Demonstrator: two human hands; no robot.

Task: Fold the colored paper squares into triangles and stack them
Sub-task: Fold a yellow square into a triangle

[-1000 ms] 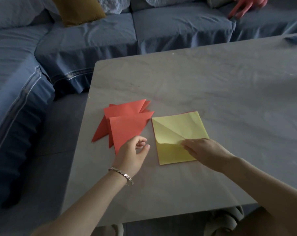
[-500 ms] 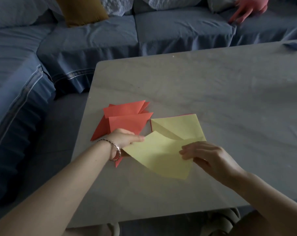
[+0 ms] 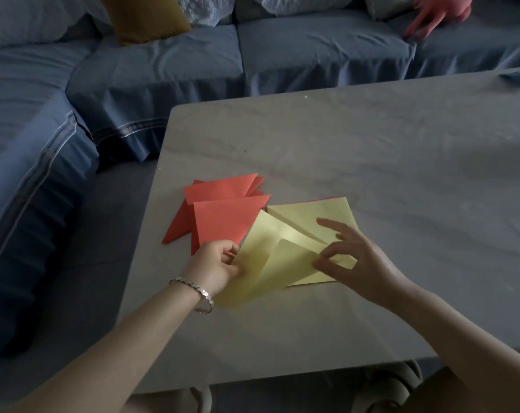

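Head view, single frame.

Left hand (image 3: 220,263): grips the left edge of a yellow sheet (image 3: 270,251), fingers curled round the paper. Bracelet (image 3: 199,293) on that wrist.

Right hand (image 3: 357,257): thumb and forefinger pinch a turned-over corner of the same yellow sheet. The other fingers are straight and splayed, pointing toward 11 o'clock.

Yellow sheet: held up off the table (image 3: 372,144), bowed, with one flap lying over the rest. Its lowest corner points toward 7 o'clock, just beside the left wrist. Exact fold line: cannot tell, paper blurred.

Yellow squares (image 3: 318,211): lying flat on the table at 1 o'clock from the held sheet and partly covered by it. A thin red edge shows along their far side.

Red triangles (image 3: 223,216): loose, fanned stack on the table at 12 o'clock from the left hand. The top triangle's right edge meets the held sheet in view; its near tip is hidden behind the left hand.

Surroundings: pale marbled table. Blue sofa (image 3: 163,61) runs round it from 9 to 12 o'clock. Mustard cushion (image 3: 145,16) on the sofa at 11 o'clock. Pink object (image 3: 431,16) on the sofa at 1 o'clock, too blurred to identify.
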